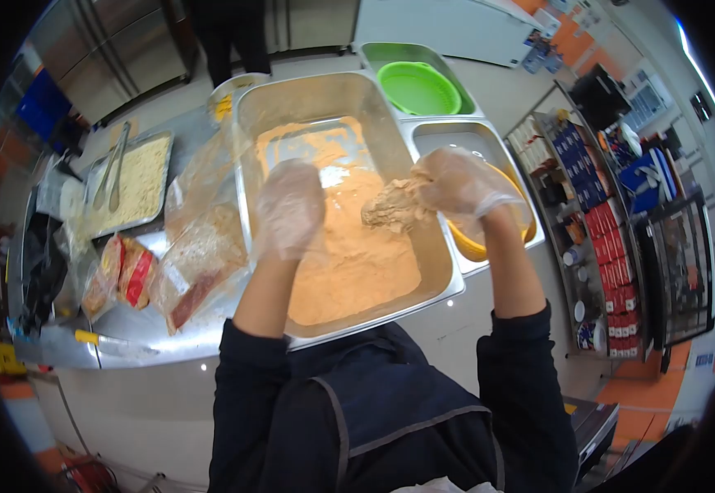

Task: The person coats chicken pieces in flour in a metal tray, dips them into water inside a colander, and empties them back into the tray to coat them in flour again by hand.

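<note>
Beside the big metal tub (pixel 316 93) of orange flour (pixel 357 287) I see a yellow basket (pixel 469 246). The left hand (pixel 290 205) is over the flour; I can't tell its grip. The right hand (pixel 460 182) clutches a coated lump (pixel 392 207) above the tub's right side; loose fingers could drop it, scattering flour.

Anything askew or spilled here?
One oddity: the yellow-handled knife lies loose close to the near edge of the steel table, a possibly risky spot. No clear spill around the deep pan of orange coating.
</note>
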{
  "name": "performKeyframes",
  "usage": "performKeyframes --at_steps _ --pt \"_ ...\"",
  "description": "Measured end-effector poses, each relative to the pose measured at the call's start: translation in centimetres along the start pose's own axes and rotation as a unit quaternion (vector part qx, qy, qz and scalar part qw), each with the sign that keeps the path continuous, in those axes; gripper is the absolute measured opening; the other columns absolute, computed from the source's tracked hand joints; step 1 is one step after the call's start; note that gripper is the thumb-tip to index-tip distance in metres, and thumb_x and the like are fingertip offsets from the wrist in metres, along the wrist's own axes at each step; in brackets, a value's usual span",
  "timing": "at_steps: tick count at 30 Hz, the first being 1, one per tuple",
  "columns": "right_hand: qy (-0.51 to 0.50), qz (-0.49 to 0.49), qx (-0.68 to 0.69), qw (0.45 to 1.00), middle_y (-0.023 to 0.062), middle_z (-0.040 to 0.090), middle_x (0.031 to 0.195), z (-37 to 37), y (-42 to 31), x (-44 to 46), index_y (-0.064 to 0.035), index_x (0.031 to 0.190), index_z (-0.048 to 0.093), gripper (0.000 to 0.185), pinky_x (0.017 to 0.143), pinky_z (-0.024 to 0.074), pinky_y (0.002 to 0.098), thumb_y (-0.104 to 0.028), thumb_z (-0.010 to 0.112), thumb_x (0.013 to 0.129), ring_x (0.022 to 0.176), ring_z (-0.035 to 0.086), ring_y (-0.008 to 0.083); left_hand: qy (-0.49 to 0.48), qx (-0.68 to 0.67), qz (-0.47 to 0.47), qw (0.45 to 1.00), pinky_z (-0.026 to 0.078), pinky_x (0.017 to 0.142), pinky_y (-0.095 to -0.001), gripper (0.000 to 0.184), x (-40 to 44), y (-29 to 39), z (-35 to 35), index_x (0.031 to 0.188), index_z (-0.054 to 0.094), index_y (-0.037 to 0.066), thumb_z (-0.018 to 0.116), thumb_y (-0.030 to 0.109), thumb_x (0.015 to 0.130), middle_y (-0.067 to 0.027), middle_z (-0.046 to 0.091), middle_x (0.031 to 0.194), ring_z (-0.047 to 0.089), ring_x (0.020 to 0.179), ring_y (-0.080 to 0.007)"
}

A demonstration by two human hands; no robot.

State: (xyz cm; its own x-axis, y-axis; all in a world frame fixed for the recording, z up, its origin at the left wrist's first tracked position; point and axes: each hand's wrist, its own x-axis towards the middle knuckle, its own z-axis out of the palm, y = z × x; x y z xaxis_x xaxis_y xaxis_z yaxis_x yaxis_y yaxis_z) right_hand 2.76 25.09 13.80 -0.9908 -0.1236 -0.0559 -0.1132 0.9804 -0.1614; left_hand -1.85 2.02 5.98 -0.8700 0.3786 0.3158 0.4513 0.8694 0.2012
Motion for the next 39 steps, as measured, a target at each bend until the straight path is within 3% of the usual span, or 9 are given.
performKeyframes --at_steps 7,9,13,17,25,28,34,36,39 --pt "0.090 0.114 -0.073 0.987 0.0178 0.060 0.072 -4.8 7.1 -5.0 -0.0035 0.078 0.064 0.014 0.064 0.0476 0.0380 -0.014 0.058 0.071 0.073 0.060 0.0308 -0.057 -0.078 0.060 0.994 0.045 0.079 -0.0398 0.024 -0.9 1.4 -1.1 0.090 0.057 0.004 0.052 0.020 0.074 -0.0138 0.059 0.092 0.054 0.094 -0.0295" --pt "-0.021 0.235 -0.100 0.967 0.0131 0.062 0.096 -5.2 8.0 -5.5 -0.0106 0.089 0.065 0.022 0.077 0.0461 0.0384 -0.025 0.064 0.072 0.091 0.058 0.0296 -0.057 -0.108 0.113 0.986 0.045 0.079 -0.0384 0.025 -0.9 2.2 -0.7 0.091 0.056 0.004 0.052 0.024 0.076 -0.0120 0.059 0.094 0.053 0.097 -0.0274" --pt "-0.033 0.257 -0.146 0.955 0.0144 0.064 0.079 -3.2 11.8 -6.4 -0.0069 0.080 0.067 0.015 0.067 0.0499 0.0349 -0.019 0.066 0.071 0.078 0.063 0.0267 -0.041 -0.124 0.168 0.977 0.045 0.079 -0.0376 0.027 0.2 3.8 -0.6 0.093 0.057 0.005 0.052 0.026 0.077 -0.0104 0.059 0.094 0.053 0.096 -0.0261" --pt "-0.147 0.170 -0.217 0.950 0.0147 0.064 0.088 0.2 18.3 -4.6 -0.0079 0.086 0.068 0.020 0.069 0.0507 0.0355 -0.023 0.062 0.075 0.081 0.063 0.0283 0.012 -0.134 0.154 0.979 0.045 0.075 -0.0357 0.018 1.5 6.6 -0.3 0.084 0.057 0.007 0.057 0.021 0.073 -0.0086 0.057 0.086 0.054 0.088 -0.0258" --pt "-0.019 0.166 -0.123 0.978 0.0158 0.062 0.077 -1.2 21.9 -7.6 -0.0068 0.083 0.065 0.023 0.065 0.0476 0.0399 -0.027 0.056 0.077 0.076 0.061 0.0309 -0.010 -0.148 0.134 0.980 0.045 0.077 -0.0360 0.023 2.5 12.7 -2.4 0.093 0.058 0.006 0.057 0.023 0.078 -0.0078 0.057 0.088 0.054 0.088 -0.0237" --pt "-0.030 0.196 -0.080 0.977 0.0153 0.062 0.076 -0.2 23.5 -9.7 -0.0055 0.080 0.063 0.022 0.063 0.0463 0.0415 -0.026 0.054 0.079 0.073 0.061 0.0323 -0.028 0.012 0.127 0.991 0.045 0.083 -0.0346 0.026 1.3 13.5 -2.4 0.100 0.058 0.008 0.056 0.025 0.081 -0.0062 0.058 0.093 0.054 0.094 -0.0216" --pt "-0.075 0.240 0.152 0.956 0.0162 0.059 0.060 3.2 23.3 -11.7 0.0001 0.074 0.061 0.028 0.054 0.0475 0.0385 -0.026 0.055 0.082 0.056 0.061 0.0270 -0.020 -0.004 -0.055 0.998 0.047 0.081 -0.0327 0.027 -0.8 14.7 -0.8 0.102 0.063 0.009 0.065 0.018 0.076 -0.0093 0.062 0.103 0.059 0.094 -0.0251" --pt "-0.003 0.238 0.158 0.958 0.0131 0.057 0.055 5.0 23.3 -12.0 0.0017 0.072 0.060 0.026 0.047 0.0466 0.0342 -0.022 0.057 0.082 0.049 0.060 0.0197 -0.125 -0.068 -0.247 0.959 0.047 0.080 -0.0351 0.034 -0.1 15.8 -2.0 0.105 0.062 0.007 0.067 0.024 0.076 -0.0126 0.062 0.103 0.059 0.095 -0.0262" --pt "-0.005 0.370 0.316 0.873 0.0213 0.060 0.070 4.5 21.6 -10.8 0.0061 0.074 0.055 0.022 0.056 0.0474 0.0374 -0.015 0.057 0.079 0.065 0.063 0.0273 -0.083 -0.118 -0.323 0.935 0.047 0.081 -0.0363 0.040 -0.9 16.3 -2.5 0.108 0.061 0.006 0.067 0.028 0.075 -0.0144 0.062 0.102 0.059 0.095 -0.0267"
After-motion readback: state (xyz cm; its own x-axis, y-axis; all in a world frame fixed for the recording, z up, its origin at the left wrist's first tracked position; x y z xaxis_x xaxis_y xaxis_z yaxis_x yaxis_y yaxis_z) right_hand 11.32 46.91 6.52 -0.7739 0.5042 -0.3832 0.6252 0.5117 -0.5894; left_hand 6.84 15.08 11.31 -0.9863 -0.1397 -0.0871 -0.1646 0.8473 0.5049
